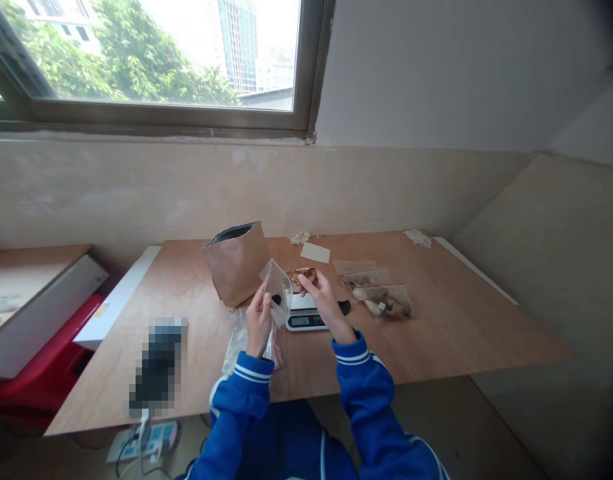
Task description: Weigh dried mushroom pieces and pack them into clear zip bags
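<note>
One zip bag (277,291) between left hand (259,319), right hand (323,300), contents unclear

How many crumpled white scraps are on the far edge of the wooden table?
2: one scrap at the back, right of the kraft paper bag, the other toward the far right corner. More could hide behind the bag.

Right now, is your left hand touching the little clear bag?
Touching. The head view shows the left hand gripping the lower side of the clear plastic bag, with the fingers pressed right against the plastic and no gap.
</note>
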`<state>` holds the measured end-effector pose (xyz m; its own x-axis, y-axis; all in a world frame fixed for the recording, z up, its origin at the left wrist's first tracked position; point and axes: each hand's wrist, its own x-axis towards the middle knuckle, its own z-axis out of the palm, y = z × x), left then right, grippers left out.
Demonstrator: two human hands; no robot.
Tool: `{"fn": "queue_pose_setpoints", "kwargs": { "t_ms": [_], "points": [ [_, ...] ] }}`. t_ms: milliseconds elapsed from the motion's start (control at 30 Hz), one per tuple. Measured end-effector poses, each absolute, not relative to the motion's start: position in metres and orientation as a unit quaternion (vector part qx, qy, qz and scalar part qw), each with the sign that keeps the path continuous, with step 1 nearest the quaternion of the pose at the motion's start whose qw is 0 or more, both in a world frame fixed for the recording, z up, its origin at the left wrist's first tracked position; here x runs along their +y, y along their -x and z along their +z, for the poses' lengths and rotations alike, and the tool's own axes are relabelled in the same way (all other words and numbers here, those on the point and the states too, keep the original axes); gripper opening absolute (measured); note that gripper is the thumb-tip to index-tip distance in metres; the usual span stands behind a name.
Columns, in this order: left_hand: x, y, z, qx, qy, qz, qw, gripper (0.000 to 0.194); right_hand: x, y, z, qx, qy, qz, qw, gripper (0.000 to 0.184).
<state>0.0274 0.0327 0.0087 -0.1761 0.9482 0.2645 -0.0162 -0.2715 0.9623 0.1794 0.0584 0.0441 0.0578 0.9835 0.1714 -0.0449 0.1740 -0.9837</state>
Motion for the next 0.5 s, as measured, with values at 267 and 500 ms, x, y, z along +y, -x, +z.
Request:
{"fn": "queue_pose_setpoints", "kwargs": {
  "t_ms": [267,500],
  "points": [
    [0.030,-0.028,0.003,0.470,-0.514,0.604,0.386,0.052,0.050,-0.158,0.101,-0.449,0.380,0.615,0.525,0.036],
    [0.031,-0.030,0.004,0.454,-0.497,0.621,0.402,0.046,0.049,-0.156,0.108,-0.506,0.381,0.668,0.392,0.036]
  ]
}}
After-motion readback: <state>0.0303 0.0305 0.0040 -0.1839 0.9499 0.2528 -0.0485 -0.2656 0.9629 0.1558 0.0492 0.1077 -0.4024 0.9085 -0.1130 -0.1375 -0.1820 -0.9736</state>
